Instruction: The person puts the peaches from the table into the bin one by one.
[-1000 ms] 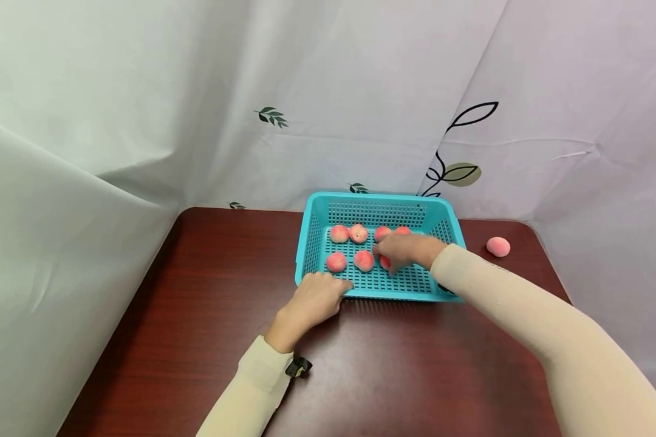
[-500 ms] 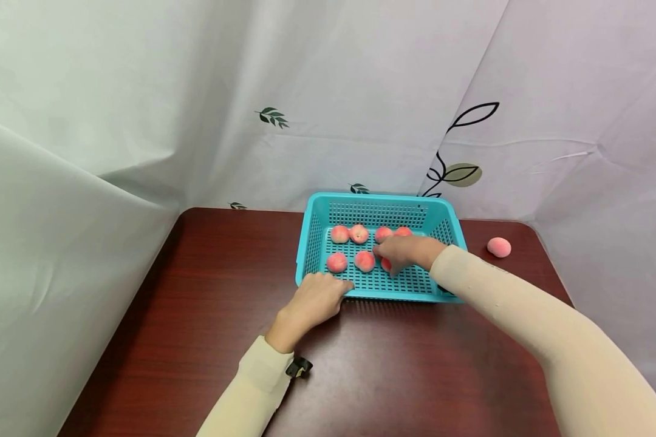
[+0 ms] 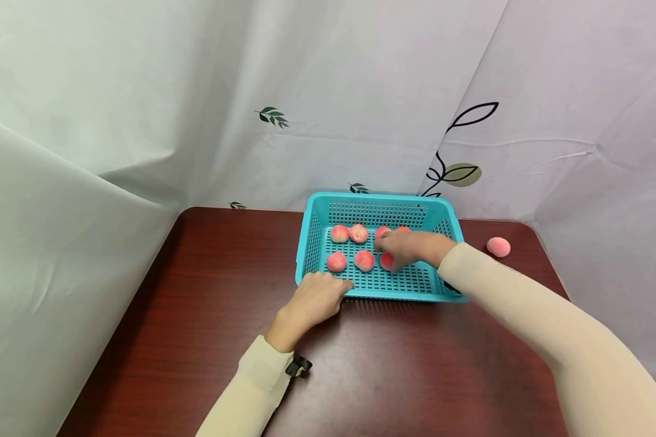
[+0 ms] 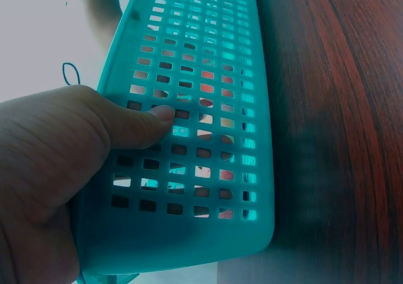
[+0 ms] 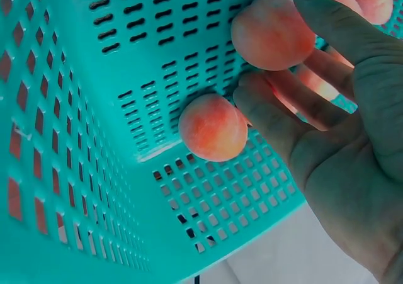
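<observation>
A turquoise plastic basket [image 3: 393, 295] holds several pinkish-red peaches in two loose rows. My left hand [image 3: 318, 296] grips its near rim towards the left; in the left wrist view the thumb [image 4: 141, 123] presses flat on the outside of the perforated wall. Inside the basket, my right hand [image 3: 407, 246] hovers over the right-hand peaches with fingers loosely spread. A front-row peach [image 5: 272, 31] lies on the basket floor by its thumb tip, between thumb and fingers. Another peach [image 5: 214, 128] sits right beside the fingertips, near the back wall.
One more peach [image 3: 498, 246] lies on the dark reddish-brown table [image 3: 224, 267], right of the basket. Behind the basket hangs a white cloth [image 3: 328, 121] with leaf prints, and cloth also closes off both sides.
My right hand has lifted slightly and shifted a little right, uncovering more of the front-row peach beneath it. The left hand and the basket have stayed put.
</observation>
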Demonstrator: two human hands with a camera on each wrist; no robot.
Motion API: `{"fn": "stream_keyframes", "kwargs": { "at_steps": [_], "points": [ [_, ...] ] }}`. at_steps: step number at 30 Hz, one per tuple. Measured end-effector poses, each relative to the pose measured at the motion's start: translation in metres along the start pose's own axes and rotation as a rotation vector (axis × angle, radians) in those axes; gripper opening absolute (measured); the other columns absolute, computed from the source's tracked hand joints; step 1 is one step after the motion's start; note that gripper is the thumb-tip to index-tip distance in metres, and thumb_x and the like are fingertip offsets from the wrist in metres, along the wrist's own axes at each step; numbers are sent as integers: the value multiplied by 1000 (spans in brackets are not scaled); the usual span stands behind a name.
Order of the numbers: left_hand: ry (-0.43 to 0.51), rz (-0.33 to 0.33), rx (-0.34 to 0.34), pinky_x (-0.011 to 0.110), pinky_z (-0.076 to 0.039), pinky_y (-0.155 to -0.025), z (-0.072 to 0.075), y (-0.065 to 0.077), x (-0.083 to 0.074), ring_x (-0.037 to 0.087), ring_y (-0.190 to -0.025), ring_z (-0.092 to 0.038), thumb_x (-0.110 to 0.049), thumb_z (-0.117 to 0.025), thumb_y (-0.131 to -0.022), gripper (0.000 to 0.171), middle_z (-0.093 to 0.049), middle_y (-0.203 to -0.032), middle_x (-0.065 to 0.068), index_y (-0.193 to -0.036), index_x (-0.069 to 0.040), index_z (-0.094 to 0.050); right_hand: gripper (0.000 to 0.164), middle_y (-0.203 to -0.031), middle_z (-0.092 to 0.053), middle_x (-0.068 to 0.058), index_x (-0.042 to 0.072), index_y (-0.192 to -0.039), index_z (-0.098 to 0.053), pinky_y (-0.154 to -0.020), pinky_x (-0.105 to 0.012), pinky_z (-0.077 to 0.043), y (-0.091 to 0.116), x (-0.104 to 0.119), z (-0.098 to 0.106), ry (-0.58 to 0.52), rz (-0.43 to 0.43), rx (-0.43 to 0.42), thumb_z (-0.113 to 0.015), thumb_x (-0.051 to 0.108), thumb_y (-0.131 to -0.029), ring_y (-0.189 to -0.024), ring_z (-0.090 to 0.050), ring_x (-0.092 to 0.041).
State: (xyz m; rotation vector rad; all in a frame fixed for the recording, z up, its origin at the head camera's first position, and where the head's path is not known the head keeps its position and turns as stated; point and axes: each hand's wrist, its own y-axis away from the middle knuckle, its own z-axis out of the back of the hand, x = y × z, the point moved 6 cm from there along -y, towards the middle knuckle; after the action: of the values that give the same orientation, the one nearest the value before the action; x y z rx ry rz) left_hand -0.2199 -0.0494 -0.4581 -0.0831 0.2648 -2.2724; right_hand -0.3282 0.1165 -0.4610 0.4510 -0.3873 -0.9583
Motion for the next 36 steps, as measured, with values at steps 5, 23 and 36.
{"fn": "stream_keyframes", "kwargs": {
  "at_steps": [5,23,36],
  "points": [
    [-2,4,12,30,-20,-42,-1,0,1,17,-47,-38,-5,-64,-93,28,-40,-54,-2,-72,-22,-56,61,-141,-60,-10,11,-144,-55,-103,-46,-52,10,-2,10,-19,26,-63,-80,30,-92,-121,-61,-25],
    [-10,-9,2,29,-20,-43,0,-1,0,16,-49,-38,-5,-64,-93,29,-37,-54,-3,-71,-22,-56,45,-134,-61,-17,7,-130,-62,-100,-53,-53,82,-28,43,-33,132,-492,-81,16,-90,-125,-60,-36],
    [-13,-23,-22,28,-19,-43,1,-1,0,15,-48,-39,-5,-64,-93,30,-37,-53,-4,-71,-22,-56,53,-147,-51,-22,-1,-137,-57,-111,-60,-42,132,-66,35,-118,31,-719,-79,12,-90,-140,-46,-42]
  ]
}}
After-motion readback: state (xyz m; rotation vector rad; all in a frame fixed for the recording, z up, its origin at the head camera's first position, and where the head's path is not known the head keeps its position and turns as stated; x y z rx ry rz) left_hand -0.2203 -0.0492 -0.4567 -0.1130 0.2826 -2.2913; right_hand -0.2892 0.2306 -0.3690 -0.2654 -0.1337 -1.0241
